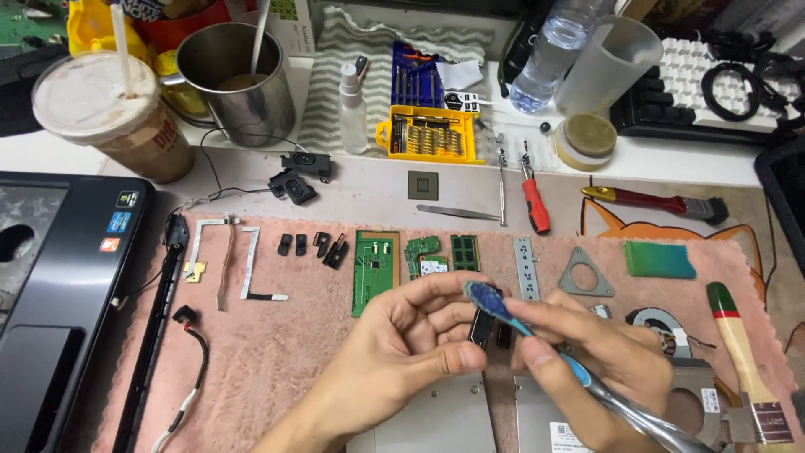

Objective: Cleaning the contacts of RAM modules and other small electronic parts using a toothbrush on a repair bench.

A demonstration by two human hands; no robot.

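Cluttered white workbench, seen from above

Pink mat [277,352] laid over bench [671,172] w/ striped cloth [335,92] at back; even, bright light cast throughout.

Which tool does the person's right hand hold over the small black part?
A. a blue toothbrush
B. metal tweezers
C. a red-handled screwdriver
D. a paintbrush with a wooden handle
A: the right hand grips a blue toothbrush, its bristle head resting against the small black part pinched in the left hand; the other tools lie untouched on the bench.
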